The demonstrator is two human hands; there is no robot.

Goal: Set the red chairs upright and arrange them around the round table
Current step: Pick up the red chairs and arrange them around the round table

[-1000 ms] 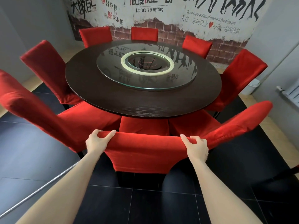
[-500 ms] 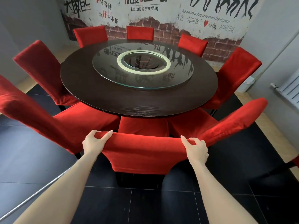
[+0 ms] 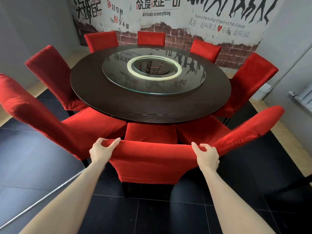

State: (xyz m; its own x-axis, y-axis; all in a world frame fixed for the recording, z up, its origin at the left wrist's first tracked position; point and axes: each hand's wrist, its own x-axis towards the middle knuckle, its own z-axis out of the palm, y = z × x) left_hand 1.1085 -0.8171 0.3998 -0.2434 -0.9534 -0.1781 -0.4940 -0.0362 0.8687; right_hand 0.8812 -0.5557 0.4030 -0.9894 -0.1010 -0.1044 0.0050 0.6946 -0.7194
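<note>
Low in the frame, the left grip (image 3: 101,150) and right grip (image 3: 208,155) curl round the top of the upright red cloth chair (image 3: 152,161) beside the round dark wooden bench (image 3: 94,92).

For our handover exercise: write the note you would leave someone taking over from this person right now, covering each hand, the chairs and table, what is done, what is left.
Left hand grips the left end of the backrest top of the near chair; right hand grips the right end.
That chair stands upright, seat toward the round table. Seven other red chairs ring the table, all upright.
Done: every visible chair is up and placed.
Left: probably nudge this chair in evenly between its neighbours, then release.
</note>
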